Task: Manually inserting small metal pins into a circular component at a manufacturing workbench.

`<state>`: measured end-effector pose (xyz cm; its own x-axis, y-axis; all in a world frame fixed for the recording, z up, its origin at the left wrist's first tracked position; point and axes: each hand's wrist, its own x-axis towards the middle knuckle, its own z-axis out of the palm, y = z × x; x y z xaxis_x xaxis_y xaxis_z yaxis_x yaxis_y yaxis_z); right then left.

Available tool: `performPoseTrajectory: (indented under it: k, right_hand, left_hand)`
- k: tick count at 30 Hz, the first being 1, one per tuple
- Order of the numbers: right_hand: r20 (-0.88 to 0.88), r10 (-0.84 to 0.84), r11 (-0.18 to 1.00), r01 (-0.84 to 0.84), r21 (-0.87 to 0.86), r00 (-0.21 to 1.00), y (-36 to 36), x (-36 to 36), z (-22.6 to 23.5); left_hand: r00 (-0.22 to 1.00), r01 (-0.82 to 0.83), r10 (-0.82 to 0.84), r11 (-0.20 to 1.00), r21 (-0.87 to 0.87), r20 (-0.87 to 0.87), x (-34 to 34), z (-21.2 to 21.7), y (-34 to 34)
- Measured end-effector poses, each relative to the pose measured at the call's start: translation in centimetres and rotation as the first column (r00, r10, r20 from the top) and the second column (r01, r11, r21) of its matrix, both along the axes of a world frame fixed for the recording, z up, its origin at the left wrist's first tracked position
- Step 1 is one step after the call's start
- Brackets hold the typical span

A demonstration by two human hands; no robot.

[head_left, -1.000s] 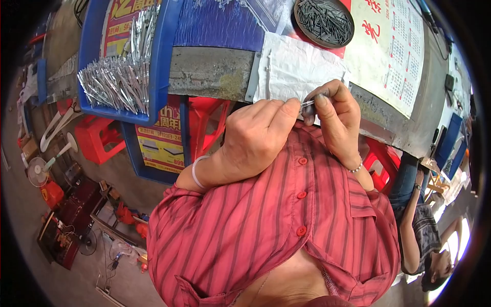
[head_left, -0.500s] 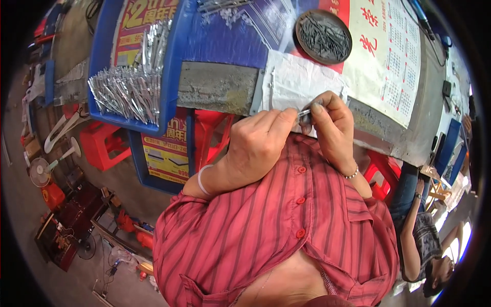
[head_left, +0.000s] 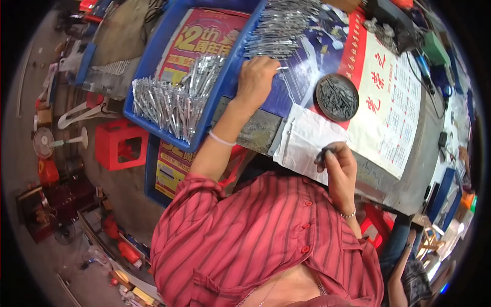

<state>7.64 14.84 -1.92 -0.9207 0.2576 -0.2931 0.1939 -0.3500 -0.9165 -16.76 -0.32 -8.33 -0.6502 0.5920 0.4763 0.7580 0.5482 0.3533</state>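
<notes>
Left hand [head_left: 255, 79] stretched out to the far side of the workbench [head_left: 409, 169], fingers closed around a thin silver metal pin [head_left: 282, 68] whose tip pokes out to the right, just beside the rim of the blue tray [head_left: 153, 56] and above a sheet of clear plastic sleeves [head_left: 307, 84]. Right hand [head_left: 338, 166] drawn in close to the near edge of the workbench, fingers curled shut on a small bundle of dark pins [head_left: 324, 153], held over a white plastic bag [head_left: 302, 146] lying at that edge. Round dark dish [head_left: 336, 97] heaped with the same dark pins just beyond the white bag, resting on a red and white calendar sheet [head_left: 394, 102]. Inside the blue tray, a loose heap of bagged silver pins [head_left: 174, 100] at its near end, well apart from the left hand; another pile of silver pins [head_left: 281, 25] at the far edge, just beyond that hand. Red plastic stool [head_left: 120, 146] on the floor left of the tray
</notes>
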Motion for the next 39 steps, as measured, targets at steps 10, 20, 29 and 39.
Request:
performPoseTrajectory:
  k: [10, 20, 29, 39]
  right_hand:
    - [-0.026, -0.032, 0.972, 0.038, 0.233, 0.999, 1.7, -0.3, 0.0]
    - [0.021, 0.091, 0.293, -0.047, 0.955, 0.996, 8.5, -8.4, -2.2]
    - [0.103, 0.187, -0.07, -0.092, 0.993, 0.977, 9.5, -11.0, -4.6]
    - [0.053, 0.182, 0.032, -0.06, 0.998, 0.982, 9.2, -11.5, -4.4]
  left_hand:
    - [0.993, -0.05, 0.064, 0.988, 0.143, -0.096, 2.6, 4.5, -1.2]
    - [0.913, -0.305, 0.336, 0.939, -0.159, 0.232, -0.6, 9.8, -12.5]
    - [0.885, -0.32, 0.445, 0.797, -0.511, 0.139, -3.3, 6.2, -11.5]
    - [0.887, -0.316, 0.406, 0.881, -0.353, 0.219, -2.8, 6.4, -11.8]
